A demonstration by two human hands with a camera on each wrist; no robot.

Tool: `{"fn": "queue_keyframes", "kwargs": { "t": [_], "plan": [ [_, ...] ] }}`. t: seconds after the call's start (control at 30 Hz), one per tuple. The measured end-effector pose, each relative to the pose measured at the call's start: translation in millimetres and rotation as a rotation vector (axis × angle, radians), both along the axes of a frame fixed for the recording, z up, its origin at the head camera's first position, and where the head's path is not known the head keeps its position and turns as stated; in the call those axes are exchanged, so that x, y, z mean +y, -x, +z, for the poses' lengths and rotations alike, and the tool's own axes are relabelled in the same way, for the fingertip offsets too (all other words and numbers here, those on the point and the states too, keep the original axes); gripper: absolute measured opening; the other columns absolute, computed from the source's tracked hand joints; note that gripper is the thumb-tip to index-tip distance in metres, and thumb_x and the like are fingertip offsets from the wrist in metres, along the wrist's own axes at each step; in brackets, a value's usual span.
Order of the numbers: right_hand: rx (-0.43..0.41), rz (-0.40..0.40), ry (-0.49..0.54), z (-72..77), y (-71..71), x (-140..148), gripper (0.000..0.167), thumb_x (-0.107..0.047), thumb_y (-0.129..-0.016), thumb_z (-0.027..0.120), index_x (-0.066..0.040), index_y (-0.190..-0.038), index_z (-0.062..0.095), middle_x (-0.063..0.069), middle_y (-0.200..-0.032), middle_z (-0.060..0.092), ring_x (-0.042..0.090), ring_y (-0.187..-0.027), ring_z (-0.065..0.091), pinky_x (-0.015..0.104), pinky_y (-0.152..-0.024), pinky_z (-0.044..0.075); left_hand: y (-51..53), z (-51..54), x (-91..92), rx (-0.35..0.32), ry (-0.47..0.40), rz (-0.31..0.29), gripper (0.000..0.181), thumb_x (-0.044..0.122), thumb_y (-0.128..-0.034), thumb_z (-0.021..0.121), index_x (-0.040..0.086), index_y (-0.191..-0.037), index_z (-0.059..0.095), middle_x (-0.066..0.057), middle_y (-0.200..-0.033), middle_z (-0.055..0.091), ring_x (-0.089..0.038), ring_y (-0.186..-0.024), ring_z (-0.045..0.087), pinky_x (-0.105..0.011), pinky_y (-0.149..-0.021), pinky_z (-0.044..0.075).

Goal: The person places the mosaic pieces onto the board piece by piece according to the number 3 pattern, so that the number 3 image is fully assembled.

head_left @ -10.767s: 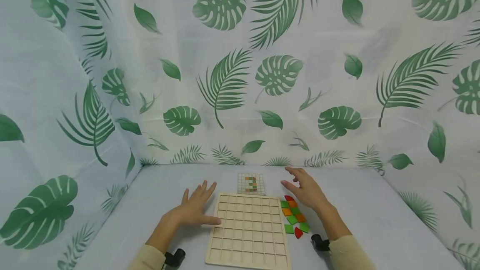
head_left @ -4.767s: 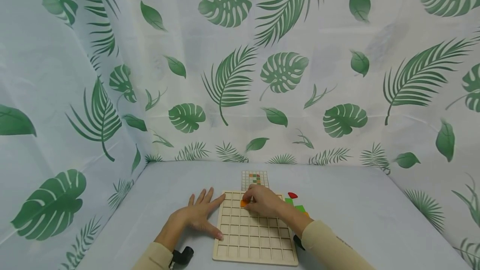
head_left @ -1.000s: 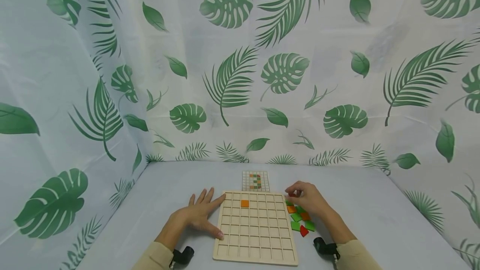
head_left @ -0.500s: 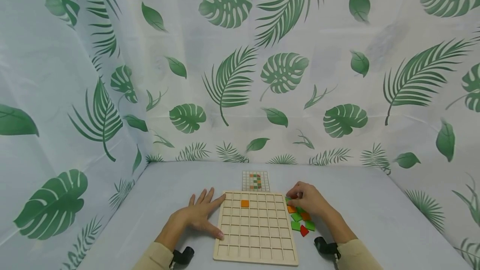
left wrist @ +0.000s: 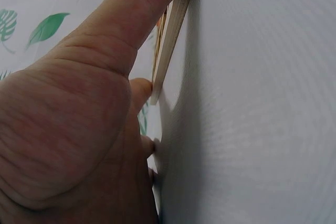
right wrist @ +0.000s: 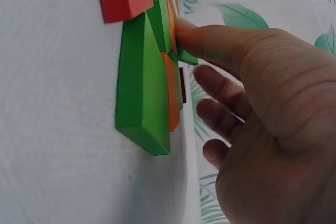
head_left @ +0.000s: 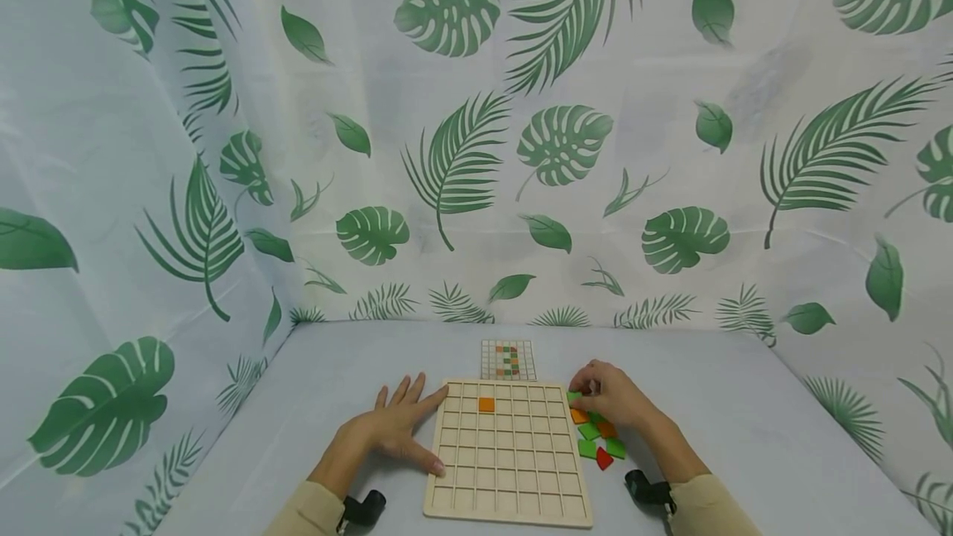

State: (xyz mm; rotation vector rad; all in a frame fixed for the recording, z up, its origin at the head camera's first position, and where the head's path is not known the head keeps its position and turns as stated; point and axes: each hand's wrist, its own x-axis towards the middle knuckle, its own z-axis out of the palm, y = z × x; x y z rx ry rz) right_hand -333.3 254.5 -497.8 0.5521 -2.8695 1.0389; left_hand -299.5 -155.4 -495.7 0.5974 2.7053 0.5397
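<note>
On the white table [head_left: 744,428] lies a pale wooden board [head_left: 524,460], gridded with square recesses. The left hand [head_left: 395,427], fingers apart, touches its 9–10 o'clock edge. At 2 o'clock, the right hand [head_left: 614,397] reaches smooth, thick green, orange and red tiles [head_left: 587,447]; whether its grip pinches one, I cannot tell. An orange square [head_left: 486,404] fills an 11 o'clock recess.

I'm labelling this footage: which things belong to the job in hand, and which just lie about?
Job:
pale wooden grid board
orange square tile on it
loose red, green, orange tiles
small patterned card

Just around:
white fabric leaf-print backdrop
black wrist cameras
</note>
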Motion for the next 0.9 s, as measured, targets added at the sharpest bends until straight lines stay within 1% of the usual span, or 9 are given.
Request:
{"fn": "queue_keyframes", "kwargs": {
  "t": [0.13,0.3,0.4,0.47,0.57,0.63,0.7,0.8,0.9],
  "plan": [
    [-0.033,-0.025,0.008,0.8,-0.7,-2.3,0.011,-0.014,-0.087,0.084,-0.017,-0.089,0.074,0.0,-0.084,0.06,0.017,-0.081,0.051,0.028,-0.068,0.042,0.3,-0.3,-0.1,0.001,0.003,-0.002,0.128,0.078,-0.065,0.083,0.032,-0.167,0.022,-0.02,-0.175,0.002,-0.045,-0.161,-0.004,-0.075,-0.123,-0.003],
    [-0.029,-0.006,0.052,1.5,0.3,-1.6,0.008,-0.012,-0.091,0.08,-0.017,-0.089,0.073,-0.003,-0.082,0.065,0.017,-0.08,0.056,0.029,-0.071,0.047,0.7,-0.8,-0.6,0.006,0.009,-0.004,0.128,0.079,-0.0646,0.083,0.032,-0.167,0.022,-0.02,-0.175,0.002,-0.045,-0.162,-0.004,-0.075,-0.123,-0.002],
    [-0.01,-0.005,0.087,1.8,1.1,-1.1,0.006,-0.011,-0.094,0.076,-0.016,-0.093,0.073,-0.002,-0.086,0.067,0.016,-0.08,0.058,0.028,-0.071,0.049,0.9,-1.2,-0.9,0.008,0.011,-0.003,0.128,0.08,-0.0643,0.082,0.032,-0.167,0.022,-0.019,-0.175,0.002,-0.045,-0.162,-0.004,-0.075,-0.123,-0.002],
    [-0.015,-0.021,0.132,1.7,1.2,-0.9,0.004,-0.012,-0.096,0.074,-0.014,-0.099,0.072,0.0,-0.091,0.067,0.017,-0.079,0.06,0.027,-0.07,0.053,0.8,-1.0,-0.7,0.008,0.011,-0.004,0.128,0.079,-0.0645,0.082,0.032,-0.167,0.022,-0.019,-0.175,0.002,-0.045,-0.162,-0.004,-0.075,-0.123,-0.002],
    [-0.021,-0.038,0.216,1.9,0.5,-2.0,0.009,-0.012,-0.099,0.071,-0.01,-0.108,0.069,0.005,-0.098,0.066,0.018,-0.078,0.066,0.026,-0.069,0.059,-0.5,0.3,-0.6,0.011,0.012,-0.004,0.128,0.078,-0.0651,0.083,0.031,-0.167,0.022,-0.02,-0.175,0.002,-0.045,-0.162,-0.003,-0.075,-0.124,-0.002],
    [0.002,-0.022,0.279,2.1,0.1,-2.6,0.013,-0.011,-0.1,0.07,-0.005,-0.111,0.069,0.009,-0.1,0.064,0.024,-0.076,0.07,0.029,-0.067,0.063,-0.7,0.5,-0.7,0.013,0.013,-0.004,0.127,0.077,-0.0654,0.083,0.031,-0.167,0.022,-0.02,-0.175,0.002,-0.045,-0.162,-0.003,-0.075,-0.124,-0.002],
    [0.041,0.011,0.311,2.1,0.1,-2.9,0.014,-0.008,-0.1,0.07,-0.002,-0.113,0.069,0.011,-0.102,0.064,0.028,-0.076,0.072,0.032,-0.067,0.065,-0.7,0.4,-0.6,0.012,0.012,-0.004,0.127,0.077,-0.0654,0.084,0.031,-0.167,0.022,-0.02,-0.175,0.002,-0.045,-0.162,-0.003,-0.075,-0.124,-0.002],
    [0.108,0.067,0.309,0.7,2.2,-2.3,0.016,-0.003,-0.098,0.07,0.001,-0.114,0.071,0.012,-0.106,0.065,0.027,-0.08,0.074,0.031,-0.071,0.064,0.3,-0.7,-0.8,0.009,0.012,-0.005,0.127,0.078,-0.0653,0.083,0.032,-0.167,0.022,-0.019,-0.175,0.002,-0.045,-0.162,-0.004,-0.075,-0.124,-0.003],
    [0.127,0.09,0.265,-0.3,3.4,-3.5,0.022,0.001,-0.096,0.071,-0.001,-0.118,0.073,0.01,-0.111,0.066,0.02,-0.086,0.073,0.024,-0.075,0.062,0.1,-0.8,-0.6,0.004,0.008,-0.003,0.127,0.078,-0.0652,0.083,0.033,-0.167,0.022,-0.019,-0.175,0.001,-0.044,-0.162,-0.004,-0.074,-0.124,-0.003]
  ]
}}
